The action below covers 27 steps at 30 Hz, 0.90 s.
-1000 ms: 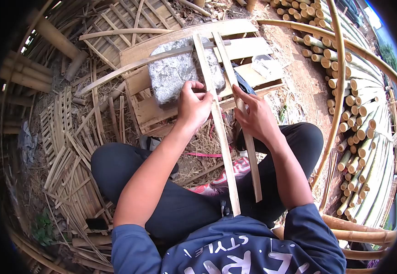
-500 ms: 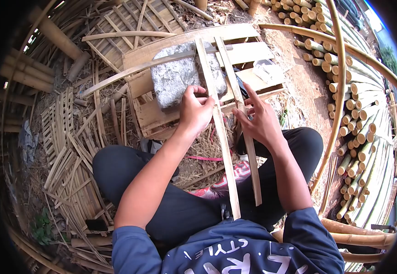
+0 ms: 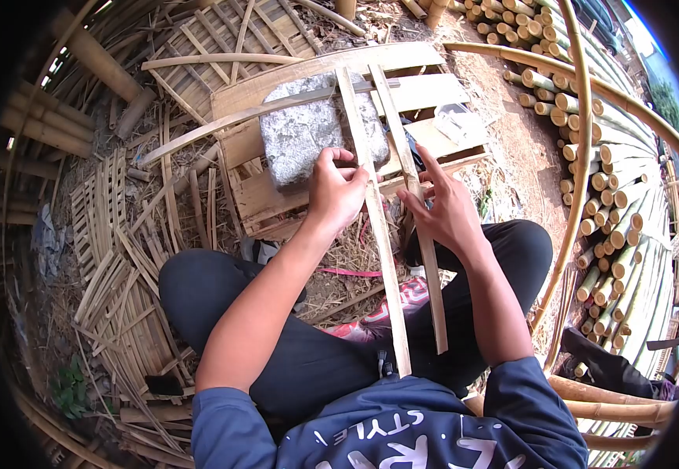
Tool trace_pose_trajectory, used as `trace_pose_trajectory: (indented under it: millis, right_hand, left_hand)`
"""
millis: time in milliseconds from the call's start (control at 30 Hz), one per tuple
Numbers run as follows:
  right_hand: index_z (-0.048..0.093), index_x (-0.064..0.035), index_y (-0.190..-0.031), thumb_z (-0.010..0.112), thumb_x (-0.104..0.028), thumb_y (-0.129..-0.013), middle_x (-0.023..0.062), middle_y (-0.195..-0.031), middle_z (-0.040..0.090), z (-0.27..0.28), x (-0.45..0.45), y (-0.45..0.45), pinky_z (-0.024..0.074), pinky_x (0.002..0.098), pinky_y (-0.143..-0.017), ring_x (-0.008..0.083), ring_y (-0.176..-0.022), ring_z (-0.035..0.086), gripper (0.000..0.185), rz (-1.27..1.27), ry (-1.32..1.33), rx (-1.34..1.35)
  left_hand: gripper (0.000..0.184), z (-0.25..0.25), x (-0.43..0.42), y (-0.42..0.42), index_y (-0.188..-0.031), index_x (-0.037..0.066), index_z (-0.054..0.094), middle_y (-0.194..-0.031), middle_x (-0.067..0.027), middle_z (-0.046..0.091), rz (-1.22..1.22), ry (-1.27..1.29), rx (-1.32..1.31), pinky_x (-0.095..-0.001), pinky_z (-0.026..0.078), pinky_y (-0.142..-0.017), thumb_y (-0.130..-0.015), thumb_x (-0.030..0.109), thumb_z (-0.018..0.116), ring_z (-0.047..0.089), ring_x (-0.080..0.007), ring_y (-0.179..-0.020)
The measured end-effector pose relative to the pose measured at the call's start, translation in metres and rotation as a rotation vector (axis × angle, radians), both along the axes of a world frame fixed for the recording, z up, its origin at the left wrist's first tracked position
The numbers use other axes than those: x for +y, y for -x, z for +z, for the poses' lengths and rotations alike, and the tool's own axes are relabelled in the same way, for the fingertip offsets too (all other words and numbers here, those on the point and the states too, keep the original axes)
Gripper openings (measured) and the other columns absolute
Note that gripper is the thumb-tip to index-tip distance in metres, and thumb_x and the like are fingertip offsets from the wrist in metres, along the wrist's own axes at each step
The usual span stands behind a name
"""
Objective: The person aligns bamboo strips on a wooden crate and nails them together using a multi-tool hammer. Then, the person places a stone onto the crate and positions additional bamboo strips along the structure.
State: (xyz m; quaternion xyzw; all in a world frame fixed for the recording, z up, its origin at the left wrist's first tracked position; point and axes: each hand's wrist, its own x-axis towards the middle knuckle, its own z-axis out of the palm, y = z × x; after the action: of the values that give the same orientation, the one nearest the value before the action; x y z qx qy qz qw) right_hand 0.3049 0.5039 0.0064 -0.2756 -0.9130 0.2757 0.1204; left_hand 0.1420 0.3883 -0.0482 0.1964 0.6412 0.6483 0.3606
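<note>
My left hand (image 3: 338, 190) pinches the edge of a long pale bamboo strip (image 3: 387, 273), which runs from the stone block down to my lap. A second, shorter strip (image 3: 431, 289) lies beside it, gripped near its middle between the thumb and fingers of my right hand (image 3: 443, 199), whose index finger points up. Both upper ends lie over a long curved strip (image 3: 238, 116) that crosses the grey stone block (image 3: 289, 141). Under the block is a low wooden platform (image 3: 265, 205).
A clear plastic container (image 3: 455, 121) sits on the platform's right side. Cut bamboo poles (image 3: 621, 195) are stacked at the right. Bamboo slats (image 3: 121, 313) litter the left ground. A curved pole (image 3: 582, 156) stands between me and the stack. Dark cloth (image 3: 609, 366) shows at lower right.
My right hand has slid slightly down its strip, and its index finger has lifted off. The view has shifted a little. A dark, cloth-like shape has appeared at the lower right.
</note>
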Motion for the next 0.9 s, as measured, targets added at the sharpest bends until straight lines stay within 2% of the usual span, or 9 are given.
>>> trace_pose_trajectory:
  millis: [233,433,467,533,567,767,867,900]
  right_hand:
    - [0.037,-0.0123,-0.157,0.077,-0.033,-0.089,0.0215,-0.101,0.07,0.0,0.0,0.0,0.0561,0.0423,-0.071,0.0305,-0.074,0.069,0.082,-0.001,-0.014,-0.003]
    - [0.043,-0.0146,-0.154,0.075,-0.03,-0.089,0.0247,-0.1,0.071,0.001,0.0,-0.001,0.0564,0.0455,-0.077,0.0383,-0.083,0.07,0.074,0.026,-0.046,-0.025]
    - [0.045,-0.016,-0.154,0.074,-0.028,-0.089,0.0257,-0.102,0.071,0.004,0.0,0.001,0.0564,0.0465,-0.081,0.0414,-0.089,0.07,0.072,0.013,-0.015,-0.097]
    - [0.051,-0.0216,-0.151,0.076,-0.024,-0.088,0.0216,-0.088,0.071,-0.002,0.0,0.0,0.0555,0.0431,-0.073,0.0334,-0.076,0.07,0.068,0.04,-0.075,-0.018]
    - [0.054,-0.021,-0.148,0.075,-0.022,-0.087,0.021,-0.081,0.069,-0.003,0.0,-0.001,0.0541,0.0434,-0.071,0.034,-0.074,0.068,0.065,0.057,-0.1,0.01]
    - [0.057,-0.0211,-0.146,0.075,-0.022,-0.087,0.0196,-0.079,0.068,0.0,-0.001,-0.001,0.054,0.0428,-0.07,0.0341,-0.072,0.067,0.062,0.042,-0.056,-0.02]
    - [0.057,-0.0208,-0.146,0.075,-0.023,-0.087,0.019,-0.076,0.067,-0.008,0.002,-0.001,0.0541,0.0435,-0.07,0.0336,-0.071,0.067,0.061,0.067,-0.104,0.046]
    - [0.057,-0.0194,-0.146,0.075,-0.024,-0.088,0.0195,-0.079,0.068,-0.007,0.001,-0.001,0.0543,0.0438,-0.072,0.0342,-0.074,0.068,0.062,0.058,-0.086,0.008]
  left_hand:
    - [0.031,0.006,-0.001,-0.001,-0.122,-0.004,0.034,-0.098,-0.0267,0.072,-0.002,-0.015,-0.032,-0.0402,0.065,-0.057,-0.101,0.001,0.055,0.075,-0.0308,-0.071]
    - [0.031,0.003,0.0,-0.002,-0.123,-0.003,0.033,-0.099,-0.0269,0.072,0.009,-0.013,-0.044,-0.0422,0.066,-0.059,-0.101,0.0,0.054,0.074,-0.0317,-0.072]
    - [0.031,0.009,-0.002,-0.002,-0.123,-0.003,0.033,-0.1,-0.0267,0.072,0.004,-0.017,-0.076,-0.0428,0.066,-0.06,-0.101,0.0,0.053,0.074,-0.0317,-0.072]
    - [0.03,0.016,-0.003,-0.004,-0.123,-0.003,0.033,-0.101,-0.0256,0.072,0.004,-0.002,-0.095,-0.0426,0.065,-0.06,-0.101,0.001,0.053,0.074,-0.0305,-0.073]
    - [0.03,0.017,-0.003,-0.003,-0.123,-0.003,0.034,-0.101,-0.0252,0.072,-0.002,0.019,-0.076,-0.0426,0.065,-0.06,-0.101,0.001,0.053,0.074,-0.0302,-0.072]
    - [0.031,0.012,-0.003,-0.003,-0.124,-0.003,0.034,-0.1,-0.0244,0.073,-0.003,0.006,-0.049,-0.0424,0.066,-0.058,-0.1,0.001,0.054,0.075,-0.0301,-0.073]
    - [0.031,0.02,-0.004,-0.004,-0.124,-0.003,0.034,-0.099,-0.0245,0.073,0.005,0.021,-0.086,-0.0426,0.066,-0.058,-0.1,0.0,0.054,0.074,-0.0303,-0.072]
    - [0.031,0.02,-0.004,-0.006,-0.122,-0.003,0.036,-0.096,-0.0246,0.073,0.027,-0.003,-0.101,-0.0401,0.064,-0.057,-0.098,-0.001,0.055,0.074,-0.0297,-0.07]
